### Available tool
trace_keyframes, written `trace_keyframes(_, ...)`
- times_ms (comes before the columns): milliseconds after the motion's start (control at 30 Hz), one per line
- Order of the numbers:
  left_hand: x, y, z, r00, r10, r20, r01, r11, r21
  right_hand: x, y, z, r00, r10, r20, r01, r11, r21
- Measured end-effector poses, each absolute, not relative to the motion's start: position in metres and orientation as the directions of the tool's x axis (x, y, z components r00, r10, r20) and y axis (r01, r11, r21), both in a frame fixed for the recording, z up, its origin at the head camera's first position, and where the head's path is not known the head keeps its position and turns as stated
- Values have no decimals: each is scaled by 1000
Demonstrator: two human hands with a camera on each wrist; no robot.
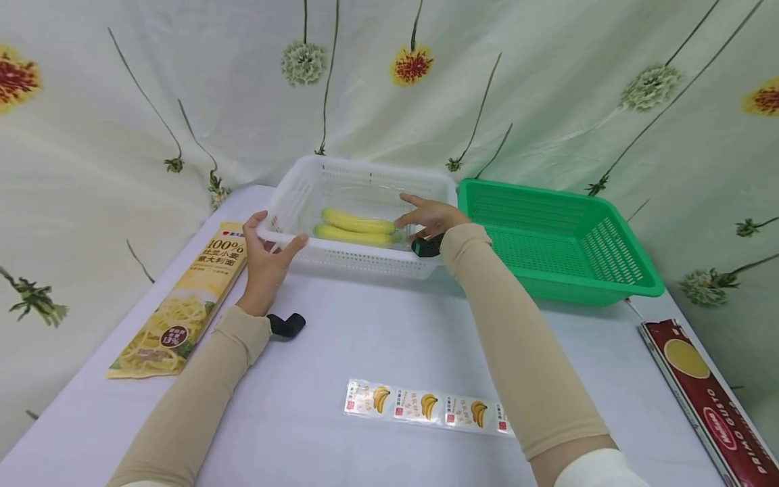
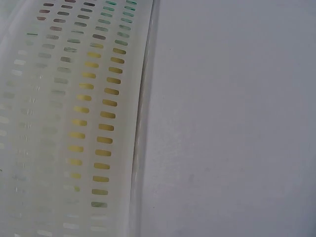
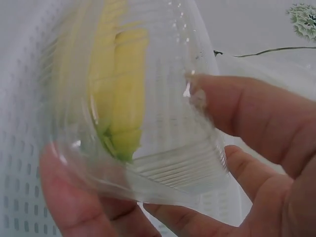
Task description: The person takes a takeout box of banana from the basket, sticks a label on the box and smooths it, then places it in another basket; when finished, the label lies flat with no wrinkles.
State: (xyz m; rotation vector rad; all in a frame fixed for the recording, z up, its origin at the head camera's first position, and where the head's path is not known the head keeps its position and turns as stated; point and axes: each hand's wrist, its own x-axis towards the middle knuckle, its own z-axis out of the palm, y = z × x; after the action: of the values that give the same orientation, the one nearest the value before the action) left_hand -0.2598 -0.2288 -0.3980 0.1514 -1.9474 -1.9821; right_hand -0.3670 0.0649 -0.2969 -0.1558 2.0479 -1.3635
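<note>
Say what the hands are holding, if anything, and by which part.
Right hand: the clear plastic container, by its right end. Left hand: the white basket, by the rim at its near left corner.

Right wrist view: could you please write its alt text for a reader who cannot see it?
The right hand grips a clear box with green-tipped yellow pieces inside. Behind it, at left, shows a slotted white basket; at upper right, pale cloth with a printed flower.
</note>
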Motion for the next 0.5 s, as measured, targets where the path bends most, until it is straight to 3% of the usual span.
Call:
trace_keyframes(167, -260, -230, -397, -931, -326, 163, 170, 8, 985, -365, 63, -294, -785, -414, -462, 291, 412, -864)
trace_keyframes(500, -259, -230, -397, -933, -325, 154, 155, 21, 988, -363, 67, -289, -831, -365, -420, 249, 432, -867)
